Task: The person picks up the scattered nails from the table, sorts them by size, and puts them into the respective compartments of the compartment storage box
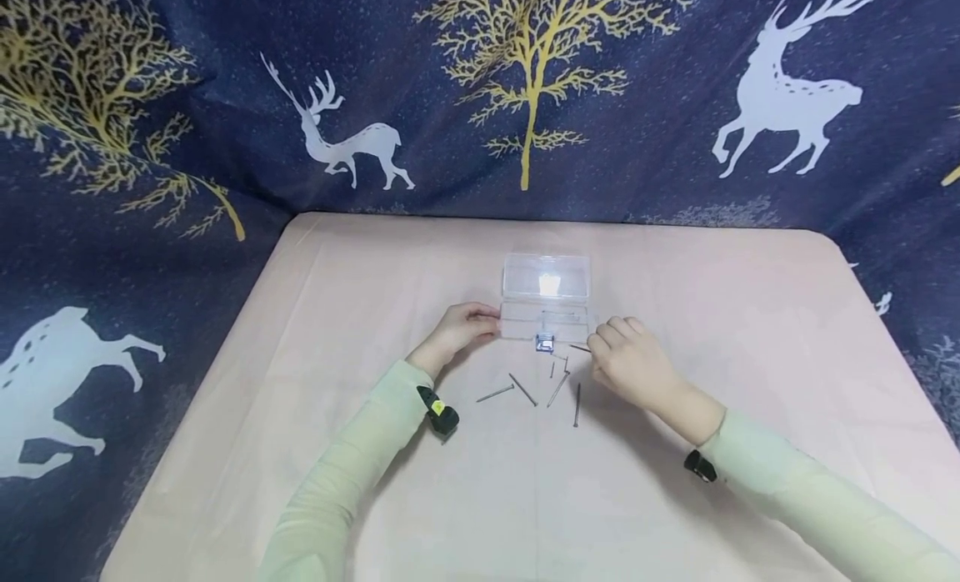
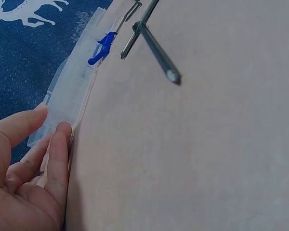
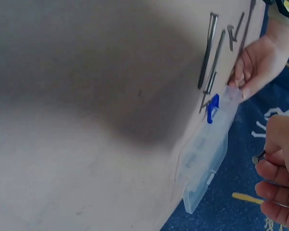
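A clear plastic box [image 1: 517, 328] lies on the table with its lid [image 1: 525, 273] raised at the back and a blue latch [image 1: 544, 343] at its front. My left hand [image 1: 463, 330] holds the box's left end, the thumb on one side and the fingers on the other. Beside the box's right front corner, my right hand [image 1: 630, 361] pinches a nail [image 3: 257, 158] between thumb and finger. The nail's head pokes out in the right wrist view, and its shaft points left toward the box in the head view. Thin pieces [image 1: 560, 314] show faintly inside the box.
Several loose nails lie in front of the box, among them a long nail [image 1: 577, 405] and another nail [image 1: 495, 393]. Shorter nails [image 1: 552, 369] lie near the latch. A pale cloth covers the table [image 1: 420, 499]. Behind it hangs a dark blue patterned curtain [image 1: 465, 165].
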The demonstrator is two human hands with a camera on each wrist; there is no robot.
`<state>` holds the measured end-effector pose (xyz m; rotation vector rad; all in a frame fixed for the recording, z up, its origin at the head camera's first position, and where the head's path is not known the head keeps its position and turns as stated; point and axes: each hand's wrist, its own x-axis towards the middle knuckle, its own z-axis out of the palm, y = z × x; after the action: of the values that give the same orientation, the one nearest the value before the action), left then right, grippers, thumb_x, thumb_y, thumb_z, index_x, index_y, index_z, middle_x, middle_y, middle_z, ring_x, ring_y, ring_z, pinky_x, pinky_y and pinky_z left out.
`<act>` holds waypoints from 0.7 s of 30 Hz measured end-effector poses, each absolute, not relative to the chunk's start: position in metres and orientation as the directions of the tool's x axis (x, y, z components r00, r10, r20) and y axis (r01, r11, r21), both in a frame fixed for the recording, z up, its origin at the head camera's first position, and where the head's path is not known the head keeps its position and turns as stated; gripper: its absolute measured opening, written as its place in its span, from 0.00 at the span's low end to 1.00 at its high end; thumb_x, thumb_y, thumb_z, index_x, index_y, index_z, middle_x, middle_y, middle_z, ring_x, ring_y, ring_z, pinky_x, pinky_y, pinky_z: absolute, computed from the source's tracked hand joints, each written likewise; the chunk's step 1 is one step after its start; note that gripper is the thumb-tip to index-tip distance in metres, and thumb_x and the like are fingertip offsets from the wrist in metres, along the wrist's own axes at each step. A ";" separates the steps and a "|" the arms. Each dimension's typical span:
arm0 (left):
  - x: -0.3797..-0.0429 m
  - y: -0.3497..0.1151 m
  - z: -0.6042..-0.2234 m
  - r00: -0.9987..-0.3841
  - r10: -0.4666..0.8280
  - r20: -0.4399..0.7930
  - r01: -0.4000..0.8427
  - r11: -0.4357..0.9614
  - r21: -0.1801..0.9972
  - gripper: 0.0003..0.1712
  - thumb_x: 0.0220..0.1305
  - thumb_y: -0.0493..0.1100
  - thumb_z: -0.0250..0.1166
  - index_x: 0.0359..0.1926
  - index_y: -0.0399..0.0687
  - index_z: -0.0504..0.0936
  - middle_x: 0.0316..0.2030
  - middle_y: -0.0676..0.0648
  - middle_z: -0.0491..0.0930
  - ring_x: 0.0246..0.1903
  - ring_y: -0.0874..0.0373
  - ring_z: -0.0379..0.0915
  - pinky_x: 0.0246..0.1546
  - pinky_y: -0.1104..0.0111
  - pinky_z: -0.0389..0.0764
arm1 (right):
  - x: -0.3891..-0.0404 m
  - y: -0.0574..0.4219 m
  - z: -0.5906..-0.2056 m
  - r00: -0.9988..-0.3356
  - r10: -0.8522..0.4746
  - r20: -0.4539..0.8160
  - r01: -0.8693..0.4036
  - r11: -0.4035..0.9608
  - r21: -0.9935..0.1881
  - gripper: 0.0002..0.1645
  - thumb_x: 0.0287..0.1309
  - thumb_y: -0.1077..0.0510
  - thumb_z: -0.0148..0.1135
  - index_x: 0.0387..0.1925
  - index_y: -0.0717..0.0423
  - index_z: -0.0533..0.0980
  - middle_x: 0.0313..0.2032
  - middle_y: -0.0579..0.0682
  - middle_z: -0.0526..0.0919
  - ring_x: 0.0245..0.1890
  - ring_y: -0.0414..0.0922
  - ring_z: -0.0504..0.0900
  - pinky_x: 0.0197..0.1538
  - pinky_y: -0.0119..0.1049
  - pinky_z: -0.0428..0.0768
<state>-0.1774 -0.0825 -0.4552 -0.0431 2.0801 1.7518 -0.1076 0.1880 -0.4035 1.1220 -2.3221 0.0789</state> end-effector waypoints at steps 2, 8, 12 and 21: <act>-0.178 -0.081 -0.455 -0.911 0.235 -0.337 -0.293 0.205 0.934 0.19 0.60 0.31 0.62 0.53 0.31 0.75 0.50 0.34 0.78 0.46 0.50 0.79 0.52 0.67 0.82 | -0.111 0.188 -0.403 -0.496 -0.692 0.524 -0.736 0.656 0.169 0.05 0.38 0.65 0.53 0.23 0.64 0.71 0.24 0.56 0.76 0.27 0.52 0.73 0.30 0.40 0.74; -0.179 -0.081 -0.454 -0.912 0.214 -0.350 -0.307 0.209 0.928 0.19 0.60 0.32 0.63 0.52 0.31 0.76 0.48 0.35 0.79 0.44 0.52 0.79 0.50 0.67 0.82 | -0.121 0.186 -0.402 -0.516 -0.652 0.555 -0.728 0.675 0.116 0.02 0.39 0.66 0.51 0.22 0.61 0.69 0.23 0.55 0.76 0.27 0.52 0.72 0.29 0.40 0.73; -0.178 -0.081 -0.453 -0.916 0.217 -0.338 -0.299 0.196 0.934 0.19 0.60 0.31 0.62 0.52 0.29 0.75 0.49 0.34 0.78 0.43 0.53 0.79 0.51 0.67 0.82 | -0.129 0.185 -0.403 -0.538 -0.619 0.572 -0.723 0.688 0.065 0.03 0.39 0.68 0.50 0.21 0.59 0.69 0.22 0.54 0.76 0.26 0.51 0.71 0.28 0.39 0.72; -0.176 -0.081 -0.454 -0.917 0.220 -0.334 -0.297 0.184 0.937 0.19 0.59 0.30 0.62 0.52 0.30 0.75 0.49 0.34 0.78 0.43 0.53 0.79 0.51 0.67 0.82 | -0.144 0.184 -0.409 -0.582 -0.591 0.558 -0.700 0.714 0.026 0.07 0.38 0.70 0.58 0.22 0.59 0.70 0.22 0.53 0.77 0.28 0.50 0.74 0.31 0.40 0.77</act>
<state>-0.1763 -0.0810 -0.4538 -0.0728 2.0722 1.7816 -0.1443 0.1835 -0.4090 0.9820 -2.3767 0.2662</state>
